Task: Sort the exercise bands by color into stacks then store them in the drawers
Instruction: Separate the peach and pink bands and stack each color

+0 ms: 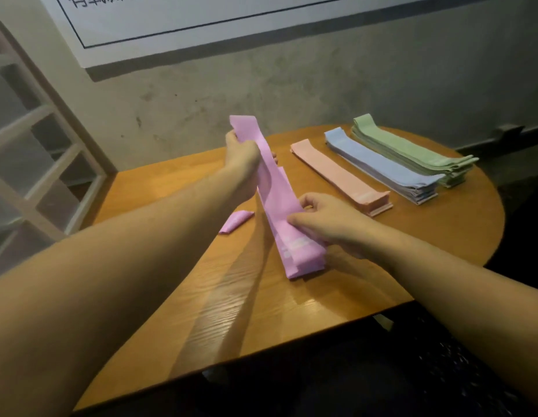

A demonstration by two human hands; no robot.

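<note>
Purple bands [273, 188] pinched by left hand [242, 152], right hand [325, 219], lettering blurred

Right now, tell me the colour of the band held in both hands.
Pink-purple band, with pale lettering near its lower end; the head view shows it.

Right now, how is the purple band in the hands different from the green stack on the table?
The purple band is lifted and tilted, held at its far end by the left hand and near its lower end by the right hand; the green stack lies flat on the table, untouched. The purple one is thin, while the green stack has many layers. Both are long, narrow strips.
</note>
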